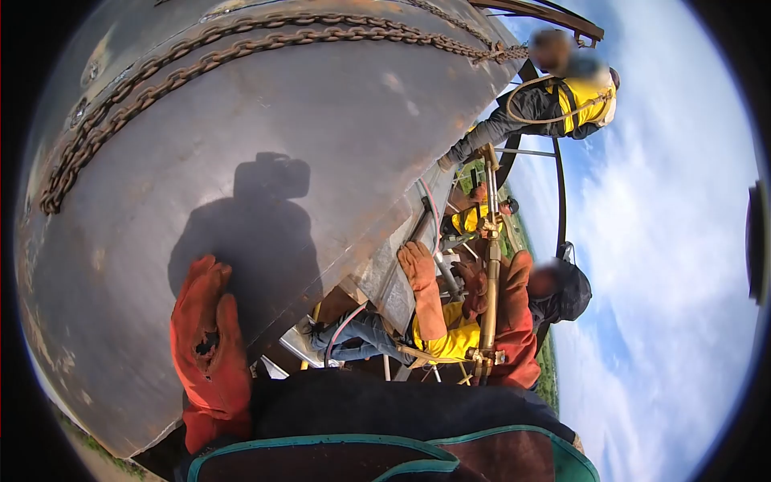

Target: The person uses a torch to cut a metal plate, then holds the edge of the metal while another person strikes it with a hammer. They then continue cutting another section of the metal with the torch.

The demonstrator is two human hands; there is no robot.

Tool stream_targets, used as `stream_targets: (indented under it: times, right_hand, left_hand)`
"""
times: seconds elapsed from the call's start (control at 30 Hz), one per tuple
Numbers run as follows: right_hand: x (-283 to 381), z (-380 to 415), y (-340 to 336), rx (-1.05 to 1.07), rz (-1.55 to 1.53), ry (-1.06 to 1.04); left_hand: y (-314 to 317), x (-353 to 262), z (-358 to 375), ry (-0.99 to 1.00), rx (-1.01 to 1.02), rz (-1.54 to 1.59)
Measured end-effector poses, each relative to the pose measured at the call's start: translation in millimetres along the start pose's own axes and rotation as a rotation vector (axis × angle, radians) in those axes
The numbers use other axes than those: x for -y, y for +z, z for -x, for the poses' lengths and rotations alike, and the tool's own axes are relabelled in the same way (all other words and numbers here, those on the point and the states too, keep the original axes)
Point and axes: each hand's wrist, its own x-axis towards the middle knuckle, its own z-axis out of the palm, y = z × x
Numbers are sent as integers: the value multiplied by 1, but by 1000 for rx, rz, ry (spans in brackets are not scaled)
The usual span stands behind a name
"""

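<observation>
My left hand [210,349], in a worn red work glove with a hole in it, lies against the big curved steel plate [361,120]. Its fingers are stretched out and nothing is in them. On the other side, my right hand [514,317], also in a red glove, is wrapped around a long brass gas torch [492,273]. Valve fittings show near both ends of the torch. Just left of it, an orange glove [422,281] of a co-worker in a yellow shirt [450,341] rests by the plate's edge.
A rusty chain [241,48] runs doubled across the plate. One person in a yellow vest [582,100] perches at the plate's upper edge, with a rope loop. Another yellow-clad person [470,218] is farther below. A pink hose [345,329], steel beams and a drop lie beside the plate.
</observation>
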Motion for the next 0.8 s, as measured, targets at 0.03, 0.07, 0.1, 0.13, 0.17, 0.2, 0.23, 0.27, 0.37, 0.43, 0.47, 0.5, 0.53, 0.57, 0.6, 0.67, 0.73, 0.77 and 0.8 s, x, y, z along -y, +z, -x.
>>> stream_targets:
  times: [0.03,0.07,0.1,0.13,0.17,0.2,0.23,0.27,0.37,0.43,0.47,0.5,0.53,0.57,0.6,0.67,0.73,0.77,0.8]
  right_hand:
    - [1,-3,2,-2,2,2]
    - [2,-6,3,-5,4,4]
    - [2,-9,4,-9,10,3]
    - [2,-11,6,-12,13,5]
    - [2,-13,9,-20,14,7]
    - [2,-14,12,-36,18,7]
    - [2,-14,16,-54,24,10]
    - [1,-13,25,-93,36,7]
    - [-4,-16,20,-98,18,-36]
    - [-5,-19,17,-143,49,-40]
    - [-6,-22,14,-165,63,-43]
    - [-6,-23,11,-182,69,-47]
    - [-7,-25,6,-177,60,-50]
    - [-8,-27,2,-169,50,-55]
    - [-8,-28,-4,-152,27,-49]
    - [-10,-33,-17,-111,-16,-49]
    - [-9,-39,-33,-67,-55,-50]
    - [-9,-43,-44,-44,-78,-47]
    - [-9,-48,-56,-15,-110,-48]
  left_hand:
    - [-2,1,0,22,6,-20]
    - [-3,2,0,44,11,-40]
    - [-4,3,0,66,17,-59]
    - [-5,6,0,59,10,-2]
    - [-5,10,1,53,3,55]
    - [-4,12,2,48,-4,113]
    - [-4,13,1,50,-5,124]
    - [-5,14,1,52,-6,134]
    - [-6,7,1,45,-9,87]
    - [-5,-2,0,16,-33,65]
    - [-3,-7,0,-8,-55,71]
    - [-1,-11,-1,-30,-76,75]
    - [0,-10,-2,-23,-97,64]
    - [2,-7,-2,-17,-117,50]
    - [3,-4,-2,-9,-139,36]
    - [5,2,-3,13,-186,11]
    - [11,3,-5,17,-204,20]
    - [12,1,-6,7,-200,29]
    - [12,0,-6,-2,-195,34]
